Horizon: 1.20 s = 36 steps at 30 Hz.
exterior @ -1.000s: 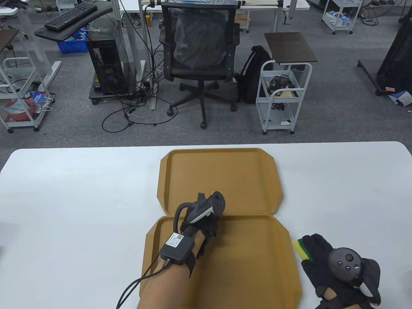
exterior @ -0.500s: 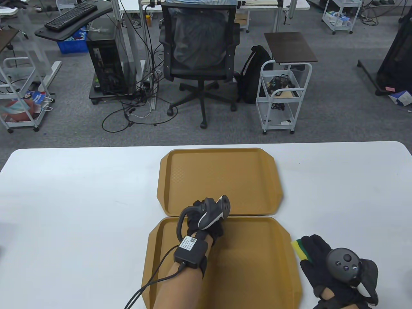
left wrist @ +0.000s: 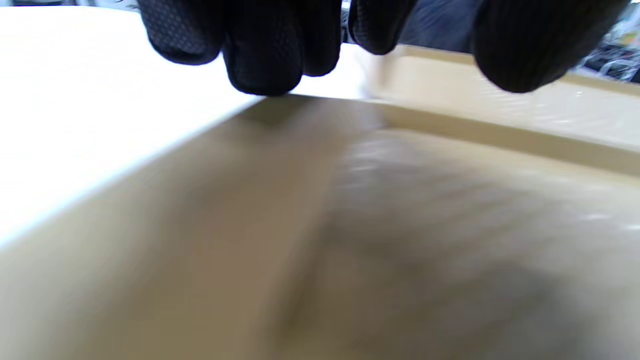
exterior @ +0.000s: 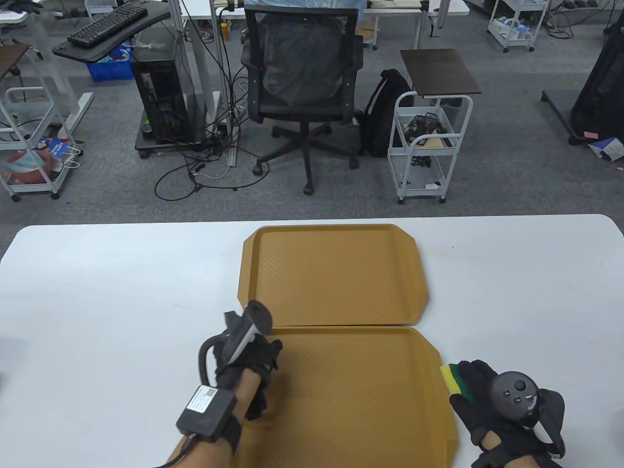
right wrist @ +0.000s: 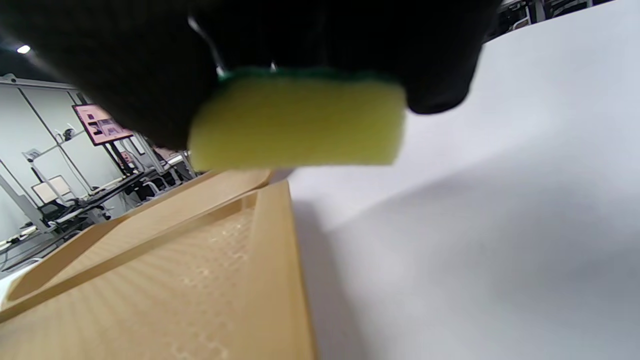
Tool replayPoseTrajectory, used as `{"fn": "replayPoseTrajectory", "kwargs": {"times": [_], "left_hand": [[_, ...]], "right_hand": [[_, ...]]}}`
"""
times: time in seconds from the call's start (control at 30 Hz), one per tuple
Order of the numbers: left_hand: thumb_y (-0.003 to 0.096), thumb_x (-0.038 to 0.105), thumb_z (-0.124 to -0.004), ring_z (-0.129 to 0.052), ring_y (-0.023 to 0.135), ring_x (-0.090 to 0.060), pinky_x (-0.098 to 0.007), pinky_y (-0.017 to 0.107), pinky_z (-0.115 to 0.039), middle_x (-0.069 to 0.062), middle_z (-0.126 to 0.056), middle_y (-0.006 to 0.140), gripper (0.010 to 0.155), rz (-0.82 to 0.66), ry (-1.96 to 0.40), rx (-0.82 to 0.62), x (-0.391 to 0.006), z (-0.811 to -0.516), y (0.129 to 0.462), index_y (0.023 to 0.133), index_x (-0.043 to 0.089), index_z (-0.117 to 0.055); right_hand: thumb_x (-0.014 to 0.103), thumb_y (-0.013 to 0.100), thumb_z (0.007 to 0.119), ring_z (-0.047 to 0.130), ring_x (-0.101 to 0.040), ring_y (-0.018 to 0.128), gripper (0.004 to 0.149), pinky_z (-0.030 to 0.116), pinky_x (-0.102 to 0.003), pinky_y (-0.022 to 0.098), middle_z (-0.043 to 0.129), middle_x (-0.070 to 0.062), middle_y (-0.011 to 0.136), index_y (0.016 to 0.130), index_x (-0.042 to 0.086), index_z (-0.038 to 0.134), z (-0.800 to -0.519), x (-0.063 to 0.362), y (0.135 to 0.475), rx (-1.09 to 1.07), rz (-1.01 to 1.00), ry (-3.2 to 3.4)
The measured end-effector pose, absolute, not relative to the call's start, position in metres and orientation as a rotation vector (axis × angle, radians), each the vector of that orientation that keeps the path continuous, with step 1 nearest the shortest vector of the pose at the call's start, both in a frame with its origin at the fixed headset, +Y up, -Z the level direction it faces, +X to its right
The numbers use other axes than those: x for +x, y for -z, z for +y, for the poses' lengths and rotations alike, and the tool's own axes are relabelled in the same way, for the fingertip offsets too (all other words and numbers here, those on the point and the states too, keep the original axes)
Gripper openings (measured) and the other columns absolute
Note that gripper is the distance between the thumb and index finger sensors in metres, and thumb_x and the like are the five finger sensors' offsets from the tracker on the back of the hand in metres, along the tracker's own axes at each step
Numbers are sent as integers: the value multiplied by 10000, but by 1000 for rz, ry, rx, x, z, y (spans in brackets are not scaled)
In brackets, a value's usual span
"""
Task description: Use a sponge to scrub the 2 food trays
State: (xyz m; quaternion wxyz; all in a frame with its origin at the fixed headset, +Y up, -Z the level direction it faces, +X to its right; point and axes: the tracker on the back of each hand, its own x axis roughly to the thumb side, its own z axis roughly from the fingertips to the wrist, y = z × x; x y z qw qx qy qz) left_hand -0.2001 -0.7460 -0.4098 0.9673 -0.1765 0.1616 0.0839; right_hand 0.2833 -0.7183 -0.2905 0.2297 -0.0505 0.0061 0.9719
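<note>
Beside the near tray (exterior: 360, 390), the right hand's (exterior: 507, 414) grip clasps the sponge (exterior: 451, 378).

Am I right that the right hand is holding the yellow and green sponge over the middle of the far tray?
Not quite. The right hand does hold the yellow and green sponge, but beside the right edge of the near tray, above the white table, not over the far tray. The table view shows this.
</note>
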Motion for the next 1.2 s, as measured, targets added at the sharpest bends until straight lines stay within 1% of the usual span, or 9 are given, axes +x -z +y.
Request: {"fn": "replayPoseTrajectory", "kwargs": {"times": [0.13,0.2,0.3,0.4,0.67,0.8,0.9,1.03,1.2], "left_hand": [[416,647,-783,-969,629,-257,-468,543,-814,-45,-828,907,856,352,-217,-523,-249,-762,374,1121,260,-487],[420,643,-786,-1064,464,-209,-415,421,-901,8,-953,762,857,317,-356,-566,-260,-770,361,1115,242,-486],[422,617,-826,-1124,359,-170,-372,334,-966,26,-990,673,882,277,-465,-590,-262,-778,347,1114,234,-435],[427,603,-829,-1141,271,-154,-346,248,-997,30,-997,609,842,251,-468,-539,-258,-781,345,1101,231,-488],[450,558,-808,-1130,246,-164,-338,216,-990,28,-988,612,797,199,-479,-498,-253,-781,344,1106,255,-473],[453,549,-793,-1126,251,-163,-339,220,-986,25,-985,612,789,188,-490,-508,-252,-781,343,1106,258,-459],[455,544,-785,-1120,254,-163,-341,226,-980,23,-982,612,786,186,-493,-508,-252,-781,343,1107,261,-448],[455,539,-782,-1118,261,-167,-347,233,-976,19,-980,615,783,187,-507,-520,-252,-781,342,1105,264,-441],[456,534,-779,-1117,268,-171,-351,240,-974,18,-978,616,786,184,-517,-534,-252,-781,343,1106,261,-432]], "right_hand": [[444,423,931,876,-372,800,636,801,-495,610,579,-123,1098,978,229,707,-724,272,295,-145,25,-2715],[449,421,933,878,-370,796,610,805,-492,606,578,-124,1097,952,227,729,-726,265,297,-160,17,-2723],[449,422,934,879,-374,791,596,808,-494,601,587,-129,1092,938,220,745,-730,250,305,-173,13,-2740],[450,422,931,873,-377,803,595,805,-496,608,595,-124,1089,940,223,745,-732,228,319,-152,26,-2821],[453,419,926,871,-373,813,589,801,-497,618,613,-114,1084,936,230,756,-736,179,375,-207,5,-2940],[467,407,917,867,-359,834,595,793,-494,636,636,-96,1076,936,242,764,-754,159,405,-265,-6,-3067],[494,406,882,893,-333,803,573,803,-484,625,675,-79,1060,918,252,795,-759,151,414,-253,-22,-3158],[401,459,848,864,-357,844,507,776,-518,642,650,-77,1083,939,245,797,-752,153,418,-298,189,-3090],[334,469,861,831,-357,836,576,752,-520,637,540,-43,1132,1009,286,668,-751,153,420,-323,319,-3076]]}}
